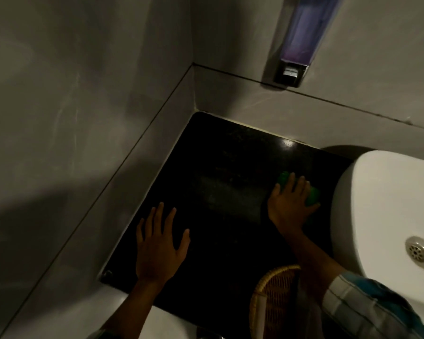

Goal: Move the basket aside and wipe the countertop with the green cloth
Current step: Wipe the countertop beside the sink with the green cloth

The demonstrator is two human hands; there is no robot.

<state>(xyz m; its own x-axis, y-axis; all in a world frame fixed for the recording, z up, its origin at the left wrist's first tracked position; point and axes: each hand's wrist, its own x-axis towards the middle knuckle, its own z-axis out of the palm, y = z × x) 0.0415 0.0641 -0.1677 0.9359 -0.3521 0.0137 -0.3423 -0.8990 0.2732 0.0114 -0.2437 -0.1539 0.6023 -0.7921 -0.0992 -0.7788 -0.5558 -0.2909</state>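
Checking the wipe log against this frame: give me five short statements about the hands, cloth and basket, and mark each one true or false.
1. The right hand presses the green cloth on the black countertop. True.
2. The left hand holds the cloth. False: it lies flat with fingers spread on the countertop, nothing in it.
3. The basket sits at the near edge of the countertop, under the right forearm. True.
4. The cloth is in the far corner by the walls. False: it is beside the white sink.
5. The soap dispenser stands on the countertop. False: it is mounted on the wall above it.
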